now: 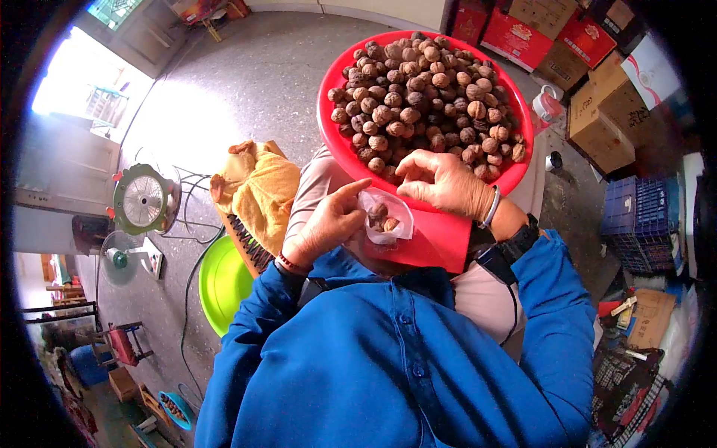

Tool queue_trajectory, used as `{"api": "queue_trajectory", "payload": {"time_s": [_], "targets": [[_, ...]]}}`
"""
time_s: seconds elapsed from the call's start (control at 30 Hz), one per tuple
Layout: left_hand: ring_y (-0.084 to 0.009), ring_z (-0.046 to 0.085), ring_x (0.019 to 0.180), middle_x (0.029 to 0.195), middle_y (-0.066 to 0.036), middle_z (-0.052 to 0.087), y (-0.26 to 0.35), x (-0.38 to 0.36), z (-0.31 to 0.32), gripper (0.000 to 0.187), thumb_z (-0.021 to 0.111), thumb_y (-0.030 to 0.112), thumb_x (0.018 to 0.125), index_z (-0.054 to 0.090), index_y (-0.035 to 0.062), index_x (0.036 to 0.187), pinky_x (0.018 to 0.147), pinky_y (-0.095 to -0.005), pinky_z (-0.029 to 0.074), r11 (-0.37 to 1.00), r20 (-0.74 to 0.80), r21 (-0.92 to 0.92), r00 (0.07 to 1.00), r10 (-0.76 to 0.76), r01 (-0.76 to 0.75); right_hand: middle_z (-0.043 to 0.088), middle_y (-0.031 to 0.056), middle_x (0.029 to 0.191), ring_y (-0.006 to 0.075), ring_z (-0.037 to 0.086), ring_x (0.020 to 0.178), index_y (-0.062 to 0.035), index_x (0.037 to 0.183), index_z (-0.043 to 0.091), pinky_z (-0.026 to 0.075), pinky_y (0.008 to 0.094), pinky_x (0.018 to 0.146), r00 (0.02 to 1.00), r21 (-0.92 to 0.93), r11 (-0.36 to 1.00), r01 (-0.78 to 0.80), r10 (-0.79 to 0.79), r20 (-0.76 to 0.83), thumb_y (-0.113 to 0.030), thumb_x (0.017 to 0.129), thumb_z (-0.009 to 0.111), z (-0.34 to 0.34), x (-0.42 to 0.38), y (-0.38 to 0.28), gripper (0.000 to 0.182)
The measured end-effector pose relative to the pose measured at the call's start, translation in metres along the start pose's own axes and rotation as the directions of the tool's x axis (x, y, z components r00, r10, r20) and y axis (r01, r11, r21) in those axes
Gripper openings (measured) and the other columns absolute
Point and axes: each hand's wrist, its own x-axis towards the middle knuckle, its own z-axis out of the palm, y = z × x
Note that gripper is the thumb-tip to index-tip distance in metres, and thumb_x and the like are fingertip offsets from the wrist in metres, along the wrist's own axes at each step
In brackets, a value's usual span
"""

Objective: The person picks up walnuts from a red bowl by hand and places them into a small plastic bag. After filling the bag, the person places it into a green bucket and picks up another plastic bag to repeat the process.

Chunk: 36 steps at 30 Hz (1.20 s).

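Observation:
A big red basin heaped with brown walnuts sits in front of my lap. Below its near edge, a small clear bag holds a few walnuts, over a flat red surface. My left hand is at the bag's left edge, index finger stretched out, other fingers curled against the plastic. At the basin's near rim is my right hand, its fingers bent in a pinch above and right of the bag; whatever they hold, if anything, is hidden.
A yellow cloth lies on a wooden seat at the left, above a green basin. Two fans, one of them green-rimmed, and cables stand farther left. Cardboard boxes and a blue crate line the right side.

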Motion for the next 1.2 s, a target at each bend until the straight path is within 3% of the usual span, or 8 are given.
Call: {"api": "queue_trajectory", "payload": {"time_s": [0.2, 0.23, 0.33, 0.5, 0.57, 0.7, 0.97, 1.2], "targets": [[-0.0039, 0.046, 0.070, 0.085, 0.005, 0.050, 0.001, -0.001, -0.002, 0.063, 0.054, 0.002, 0.092, 0.041, 0.0056, 0.154, 0.057, -0.0201, 0.039, 0.998, -0.001, 0.064, 1.000, -0.028, 0.028, 0.071, 0.0046, 0.083, 0.0123, 0.067, 0.077, -0.0013, 0.100, 0.068, 0.056, 0.0306, 0.069, 0.940, -0.100, 0.969, -0.224, 0.188, -0.284, -0.012, 0.091, 0.071, -0.023, 0.008, 0.023, 0.015], [-0.0040, 0.046, 0.069, 0.085, 0.005, 0.051, -0.002, 0.000, -0.002, 0.063, 0.054, 0.002, 0.092, 0.041, 0.0060, 0.154, 0.056, -0.0202, 0.039, 0.996, -0.007, 0.084, 1.000, -0.013, 0.013, 0.070, 0.0108, 0.075, 0.0226, 0.070, 0.061, -0.0036, 0.095, 0.068, 0.056, 0.0381, 0.057, 0.919, -0.107, 0.974, -0.201, 0.149, -0.366, -0.016, 0.089, 0.071, -0.025, 0.008, 0.027, 0.014], [-0.0051, 0.048, 0.064, 0.080, 0.004, 0.051, -0.001, 0.001, 0.000, 0.064, 0.054, 0.001, 0.091, 0.041, 0.0027, 0.153, 0.053, -0.0218, 0.040, 0.996, -0.018, 0.086, 1.000, 0.009, -0.008, 0.070, 0.0169, 0.089, 0.0380, 0.068, 0.088, -0.0054, 0.096, 0.066, 0.055, 0.0461, 0.080, 0.883, -0.440, 0.882, -0.169, -0.063, -0.466, -0.015, 0.083, 0.073, -0.040, 0.012, 0.051, 0.017], [-0.0063, 0.050, 0.058, 0.075, 0.003, 0.051, 0.009, -0.001, 0.000, 0.064, 0.054, 0.000, 0.090, 0.040, -0.0006, 0.152, 0.049, -0.0235, 0.042, 0.996, -0.026, 0.090, 1.000, -0.014, 0.016, 0.068, 0.0165, 0.100, 0.0392, 0.066, 0.095, -0.0068, 0.099, 0.066, 0.054, 0.0484, 0.085, 0.877, -0.513, 0.813, -0.275, -0.007, -0.480, -0.016, 0.082, 0.074, -0.046, 0.016, 0.073, 0.021], [-0.0061, 0.050, 0.057, 0.075, 0.003, 0.051, 0.011, -0.001, 0.000, 0.064, 0.054, -0.001, 0.090, 0.039, -0.0006, 0.153, 0.049, -0.0236, 0.042, 0.994, -0.025, 0.107, 1.000, -0.013, 0.015, 0.067, 0.0130, 0.096, 0.0316, 0.066, 0.087, -0.0044, 0.102, 0.063, 0.055, 0.0404, 0.078, 0.871, -0.564, 0.789, -0.244, -0.077, -0.485, -0.008, 0.082, 0.075, -0.042, 0.018, 0.078, 0.023], [-0.0059, 0.051, 0.057, 0.075, 0.003, 0.052, 0.013, -0.002, -0.002, 0.064, 0.053, -0.001, 0.091, 0.038, -0.0003, 0.153, 0.049, -0.0233, 0.042, 0.997, 0.010, 0.067, 0.999, -0.031, 0.030, 0.062, 0.0215, 0.110, 0.0428, 0.063, 0.102, -0.0057, 0.109, 0.063, 0.053, 0.0497, 0.089, 0.885, -0.560, 0.790, -0.250, -0.048, -0.463, -0.015, 0.080, 0.075, -0.039, 0.021, 0.076, 0.033], [-0.0041, 0.047, 0.062, 0.079, 0.006, 0.052, 0.004, -0.001, -0.002, 0.063, 0.055, 0.002, 0.091, 0.043, 0.0057, 0.153, 0.052, -0.0215, 0.039, 0.999, -0.002, 0.037, 0.999, -0.035, 0.035, 0.061, 0.0211, 0.112, 0.0427, 0.062, 0.104, -0.0059, 0.106, 0.062, 0.053, 0.0512, 0.089, 0.893, -0.671, 0.667, -0.325, -0.017, -0.449, -0.022, 0.080, 0.079, -0.031, 0.030, 0.087, 0.034], [-0.0061, 0.049, 0.057, 0.075, 0.003, 0.052, 0.000, 0.001, -0.004, 0.065, 0.051, -0.003, 0.091, 0.037, 0.0017, 0.154, 0.050, -0.0231, 0.042, 0.998, 0.026, -0.028, 0.998, -0.049, 0.050, 0.064, 0.0176, 0.108, 0.0406, 0.063, 0.103, -0.0087, 0.105, 0.063, 0.053, 0.0499, 0.086, 0.891, -0.602, 0.755, -0.259, -0.053, -0.450, -0.016, 0.078, 0.077, -0.032, 0.030, 0.089, 0.031]]}}
